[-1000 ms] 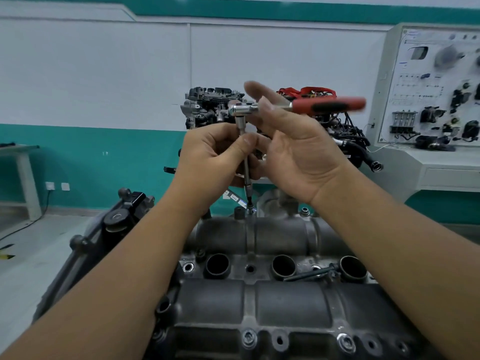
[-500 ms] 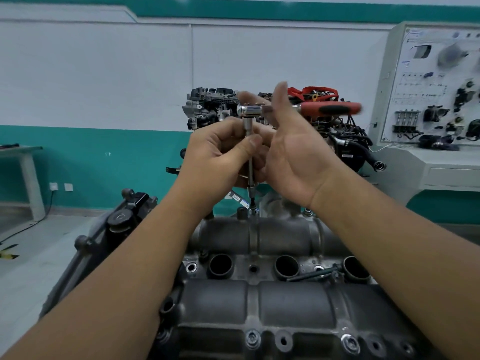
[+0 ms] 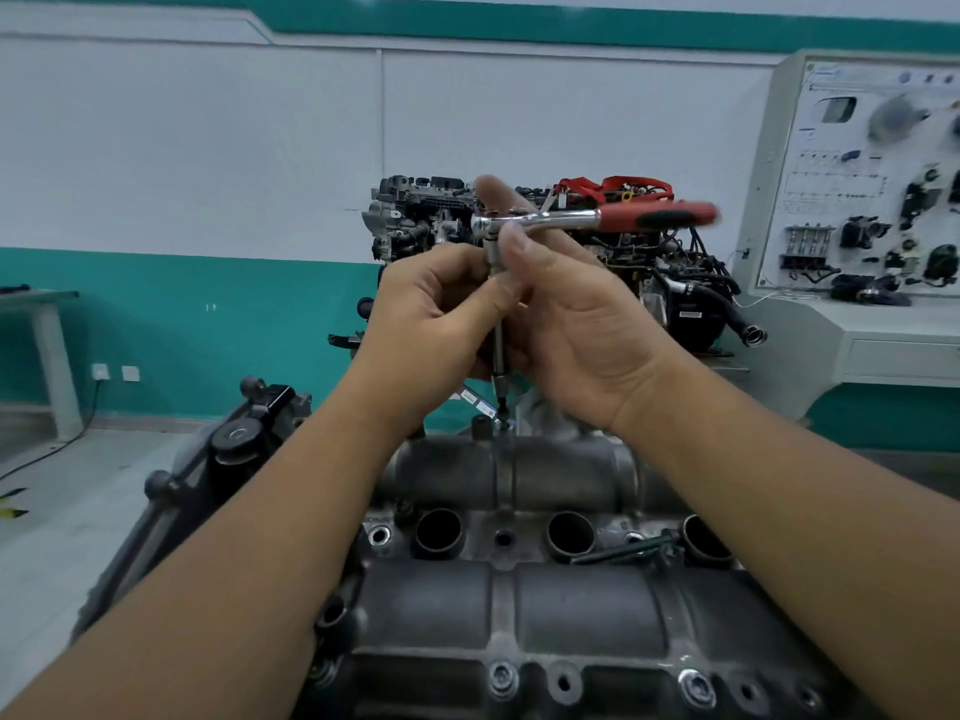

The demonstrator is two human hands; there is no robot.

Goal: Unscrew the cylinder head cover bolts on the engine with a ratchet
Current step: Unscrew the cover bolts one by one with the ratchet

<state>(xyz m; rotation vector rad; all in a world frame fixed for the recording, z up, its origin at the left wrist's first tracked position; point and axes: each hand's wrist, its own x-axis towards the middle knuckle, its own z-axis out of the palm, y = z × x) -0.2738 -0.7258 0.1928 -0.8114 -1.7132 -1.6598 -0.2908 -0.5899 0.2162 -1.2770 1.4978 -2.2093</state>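
Bolts along the near edge of the cylinder head cover (image 3: 519, 610) were in plain view, one (image 3: 503, 674) seated at the front centre and another (image 3: 695, 682) to its right, while the bolt under the tool sat at the cover's far edge, hidden behind the cover's far ridge. Left of the cover's centre line, the left hand (image 3: 436, 324) curled its fingers and thumb round the upright extension bar (image 3: 497, 335) of the ratchet (image 3: 571, 220), steadying it above that far edge. A good turn here, I judged, depended on keeping the bar plumb over the bolt so the socket would not ride off. Right of the bar, the right hand (image 3: 576, 324) pinched the ratchet just beside its head, thumb in front and a finger raised behind it, with the red handle (image 3: 660, 215) pointing away to the right. Spinning near the head suited a bolt that already ran freely; a stiff one would have wanted a grip further out on the handle. A loose bolt (image 3: 623, 550) lay on the cover right of centre and could roll.
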